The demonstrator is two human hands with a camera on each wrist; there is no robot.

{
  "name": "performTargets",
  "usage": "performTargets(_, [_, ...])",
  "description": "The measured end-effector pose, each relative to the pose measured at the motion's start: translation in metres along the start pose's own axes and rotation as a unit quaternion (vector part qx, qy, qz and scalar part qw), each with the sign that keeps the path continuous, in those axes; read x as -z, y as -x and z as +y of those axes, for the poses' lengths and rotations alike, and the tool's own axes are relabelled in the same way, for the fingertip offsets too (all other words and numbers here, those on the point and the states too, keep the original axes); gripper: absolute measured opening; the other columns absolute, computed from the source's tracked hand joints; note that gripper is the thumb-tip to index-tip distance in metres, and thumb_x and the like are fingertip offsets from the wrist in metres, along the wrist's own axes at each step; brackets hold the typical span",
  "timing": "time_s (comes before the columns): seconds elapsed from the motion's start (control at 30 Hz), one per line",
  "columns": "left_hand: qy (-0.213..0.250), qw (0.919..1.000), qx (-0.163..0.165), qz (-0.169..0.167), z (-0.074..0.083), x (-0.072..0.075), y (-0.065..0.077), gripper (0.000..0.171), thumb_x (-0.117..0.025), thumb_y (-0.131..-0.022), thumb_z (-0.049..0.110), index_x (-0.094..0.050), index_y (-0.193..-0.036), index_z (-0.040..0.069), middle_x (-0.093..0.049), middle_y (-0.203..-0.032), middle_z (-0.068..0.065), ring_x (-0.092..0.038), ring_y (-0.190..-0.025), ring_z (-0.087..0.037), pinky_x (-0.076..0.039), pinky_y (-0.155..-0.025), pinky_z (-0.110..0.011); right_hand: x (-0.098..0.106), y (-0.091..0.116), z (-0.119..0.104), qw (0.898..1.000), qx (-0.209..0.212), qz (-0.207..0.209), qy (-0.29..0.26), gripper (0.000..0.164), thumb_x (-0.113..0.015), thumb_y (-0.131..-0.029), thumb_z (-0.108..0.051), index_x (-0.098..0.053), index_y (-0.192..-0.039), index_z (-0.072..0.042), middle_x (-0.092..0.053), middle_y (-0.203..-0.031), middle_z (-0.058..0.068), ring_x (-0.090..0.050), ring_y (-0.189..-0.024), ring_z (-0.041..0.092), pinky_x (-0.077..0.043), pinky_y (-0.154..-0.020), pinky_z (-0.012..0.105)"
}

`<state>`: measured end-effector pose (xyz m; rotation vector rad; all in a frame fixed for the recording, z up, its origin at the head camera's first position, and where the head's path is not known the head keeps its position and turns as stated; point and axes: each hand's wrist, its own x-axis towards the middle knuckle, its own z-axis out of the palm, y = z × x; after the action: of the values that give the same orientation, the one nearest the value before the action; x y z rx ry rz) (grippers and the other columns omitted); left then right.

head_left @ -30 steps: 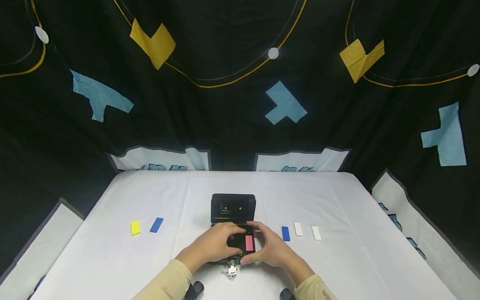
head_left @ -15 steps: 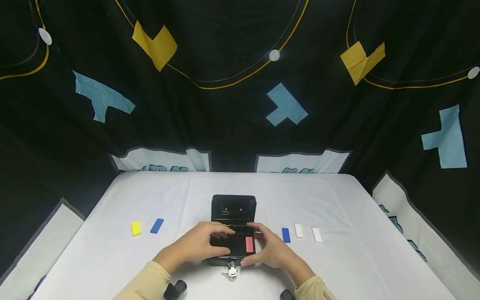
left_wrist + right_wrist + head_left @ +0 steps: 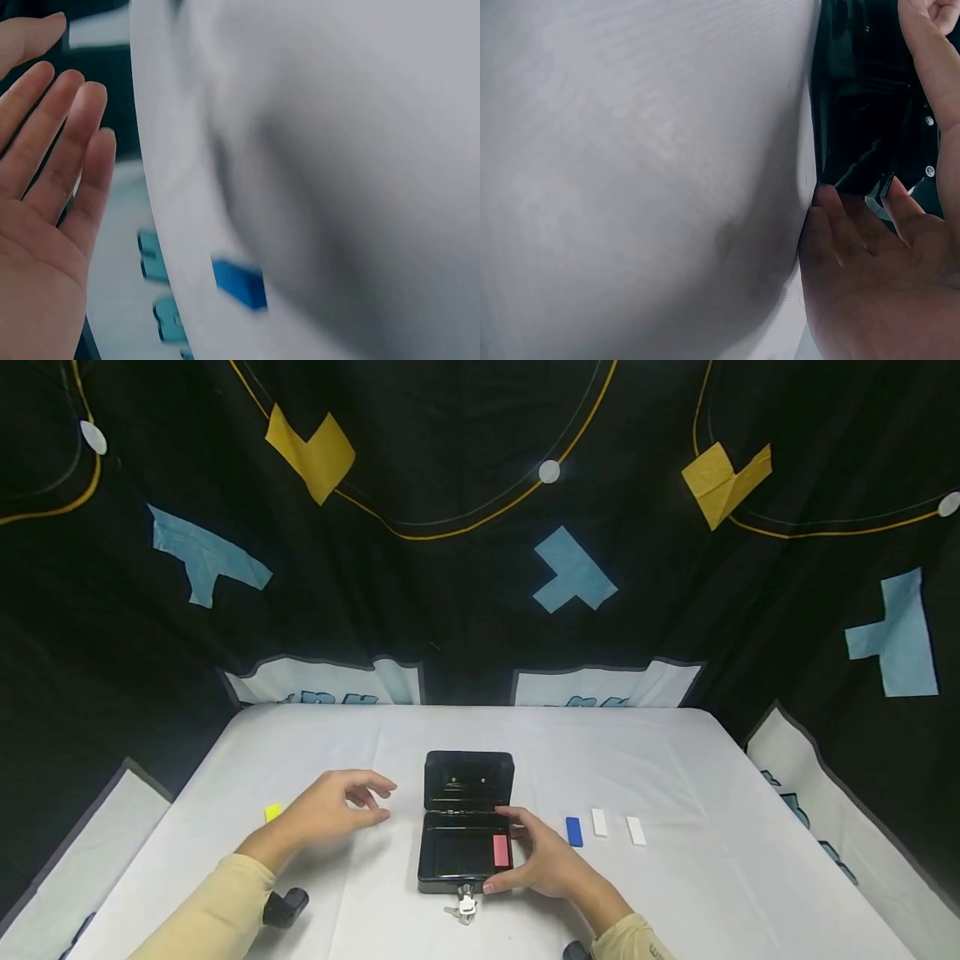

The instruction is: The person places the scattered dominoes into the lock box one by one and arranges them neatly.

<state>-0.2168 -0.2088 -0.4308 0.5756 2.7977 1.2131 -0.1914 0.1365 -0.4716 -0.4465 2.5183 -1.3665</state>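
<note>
A small black cash box [image 3: 453, 852] stands with its lid [image 3: 468, 777] raised at the middle of the table. Inside it, at the right end, lies a pink block [image 3: 501, 850]. My right hand [image 3: 551, 860] grips the box's right side, thumb at the front corner and forefinger at the back; the right wrist view shows its fingers [image 3: 832, 217] against the black wall. Left of the box, my left hand [image 3: 330, 810] hovers with nothing held, fingers loosely extended. A blue block [image 3: 240, 283] lies near it in the left wrist view; in the head view that hand hides it.
Keys [image 3: 467, 906] hang at the box's front lock. A yellow block [image 3: 272, 812], partly covered by the left hand, lies at left. To the right lie a second blue block [image 3: 573, 832] and two white blocks [image 3: 599, 822]. A black curtain [image 3: 450, 610] hangs behind the table.
My left hand has withdrawn from over the cash box and moved left, towards the blue and yellow blocks. My right hand stays at the box's right side. The pink block stays inside.
</note>
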Motion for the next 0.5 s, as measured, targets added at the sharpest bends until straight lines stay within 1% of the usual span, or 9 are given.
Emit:
performTargets(0.13, [-0.024, 0.9995, 0.022, 0.003, -0.015, 0.017, 0.003, 0.04, -0.083, -0.083, 0.022, -0.071, -0.12, 0.012, -0.07, -0.111, 0.0, -0.063, -0.095, -0.019, -0.053, -0.085, -0.046, 0.001, 0.001, 0.001, 1.0, 0.003, -0.001, 0.002, 0.107, -0.099, -0.058, -0.031, -0.045, -0.149, -0.016, -0.061, -0.133, 0.014, -0.052, -0.128, 0.035, -0.03, -0.109, 0.065])
performTargets(0.23, [-0.037, 0.999, 0.024, -0.003, -0.026, 0.026, 0.008, 0.049, -0.083, -0.082, 0.023, -0.068, -0.126, 0.009, -0.069, -0.116, -0.005, -0.063, -0.102, -0.026, -0.051, -0.089, -0.05, 0.002, 0.001, 0.001, 1.0, 0.003, -0.003, 0.004, 0.107, -0.099, -0.059, -0.031, -0.045, -0.149, -0.016, -0.06, -0.134, 0.015, -0.052, -0.128, 0.036, -0.03, -0.109, 0.064])
performTargets(0.4, [-0.065, 0.9965, 0.05, -0.015, -0.042, 0.036, 0.017, 0.069, -0.087, -0.077, 0.027, -0.059, -0.138, 0.01, -0.065, -0.127, -0.01, -0.055, -0.12, -0.037, -0.043, -0.098, -0.063, 0.002, 0.001, 0.0, 1.0, 0.004, -0.008, -0.007, 0.107, -0.099, -0.059, -0.03, -0.044, -0.149, -0.015, -0.059, -0.134, 0.015, -0.051, -0.129, 0.036, -0.029, -0.11, 0.064])
performTargets(0.47, [-0.082, 0.9942, 0.067, -0.018, -0.046, 0.038, 0.02, 0.074, -0.089, -0.075, 0.029, -0.058, -0.141, 0.012, -0.062, -0.133, -0.012, -0.05, -0.125, -0.042, -0.04, -0.099, -0.066, 0.002, 0.0, 0.0, 1.0, 0.005, -0.009, -0.011, 0.107, -0.099, -0.059, -0.029, -0.044, -0.149, -0.014, -0.06, -0.134, 0.014, -0.051, -0.129, 0.036, -0.029, -0.11, 0.063])
performTargets(0.5, [-0.092, 0.9931, 0.07, -0.019, -0.049, 0.039, 0.021, 0.076, -0.09, -0.074, 0.03, -0.058, -0.141, 0.013, -0.06, -0.135, -0.014, -0.047, -0.127, -0.044, -0.039, -0.099, -0.068, 0.001, 0.0, 0.0, 1.0, 0.006, -0.009, -0.012, 0.107, -0.099, -0.059, -0.029, -0.044, -0.149, -0.014, -0.06, -0.134, 0.014, -0.051, -0.129, 0.036, -0.028, -0.11, 0.064])
